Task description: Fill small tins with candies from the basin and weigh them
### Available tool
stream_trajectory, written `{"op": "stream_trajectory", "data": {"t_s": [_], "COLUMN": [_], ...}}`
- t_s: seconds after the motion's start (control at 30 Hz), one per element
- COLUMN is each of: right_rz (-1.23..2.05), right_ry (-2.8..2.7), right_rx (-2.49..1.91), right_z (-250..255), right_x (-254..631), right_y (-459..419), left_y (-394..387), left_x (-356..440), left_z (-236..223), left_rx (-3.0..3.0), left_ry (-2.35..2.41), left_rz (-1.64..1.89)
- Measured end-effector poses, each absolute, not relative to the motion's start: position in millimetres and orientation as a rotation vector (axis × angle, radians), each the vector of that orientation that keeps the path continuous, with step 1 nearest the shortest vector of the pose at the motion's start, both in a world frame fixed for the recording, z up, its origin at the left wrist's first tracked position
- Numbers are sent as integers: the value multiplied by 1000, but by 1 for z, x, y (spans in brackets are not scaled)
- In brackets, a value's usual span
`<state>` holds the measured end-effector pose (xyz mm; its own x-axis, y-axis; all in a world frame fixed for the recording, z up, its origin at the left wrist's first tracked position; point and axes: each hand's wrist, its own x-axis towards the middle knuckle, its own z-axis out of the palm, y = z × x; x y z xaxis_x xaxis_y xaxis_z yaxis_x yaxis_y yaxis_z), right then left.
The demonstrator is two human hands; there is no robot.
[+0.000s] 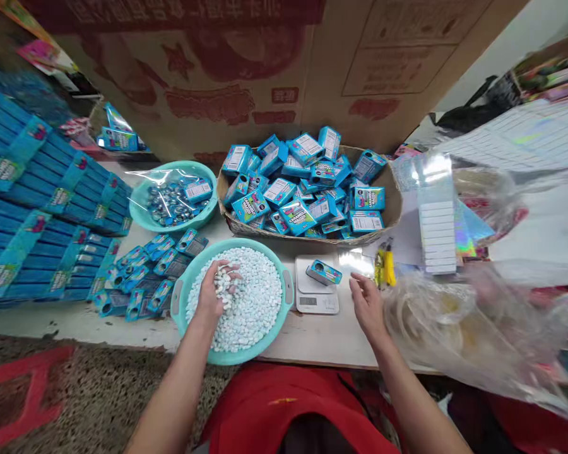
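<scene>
Small white and pale-blue candies (pixel 260 296) fill a turquoise basin (pixel 234 359) in front of me. Over its left half, my left hand (pixel 213 290) is cupped around a handful of these candies. A blue candy box (pixel 325 272) lies tilted on a small white digital scale (pixel 315 306) to the right of the basin. The scale's display is too small to read. Just right of the scale, my right hand (pixel 368 306) holds nothing, its fingers a little apart and not touching the box.
A cut-down carton (pixel 312 238) heaped with blue boxes stands behind the scale. Another turquoise basin (pixel 142 214) holds shiny wrapped pieces. Opened boxes (pixel 146 271) and stacked blue packs (pixel 38 214) crowd the left. Clear plastic bags (pixel 468 328) lie right, near a yellow item (pixel 385 267).
</scene>
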<state>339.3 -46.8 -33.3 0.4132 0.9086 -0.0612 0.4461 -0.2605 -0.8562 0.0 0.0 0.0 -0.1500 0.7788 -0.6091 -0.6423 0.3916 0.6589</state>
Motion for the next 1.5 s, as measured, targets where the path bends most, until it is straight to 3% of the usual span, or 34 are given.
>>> {"op": "stream_trajectory", "data": {"t_s": [0.3,0.43,0.63,0.8,1.0,1.33,1.5], "right_rz": [820,770,692,790,836,988,966], "right_ry": [-1221,-1179,-1536,-1767,-1834,-1621,-1315], "right_rx": [-1703,-1704,-1397,-1279,-1290,-1267,-1419], "right_z": [-50,-30,43,46,37,43,39], "right_x": [317,303,256,203,181,195,250], "right_y": [-27,-22,-34,-36,-35,-34,-38], "left_y": [10,11,1,-5,-7,0,-4], "left_x": [2,11,31,54,59,48,18], "left_z": [-5,-5,46,75,65,72,27], "left_rx": [-20,-85,-9,275,372,286,912], "left_ry": [1066,1108,956,938,1199,1169,1665], "left_rz": [1225,1144,1253,1512,1699,1616,1292]}}
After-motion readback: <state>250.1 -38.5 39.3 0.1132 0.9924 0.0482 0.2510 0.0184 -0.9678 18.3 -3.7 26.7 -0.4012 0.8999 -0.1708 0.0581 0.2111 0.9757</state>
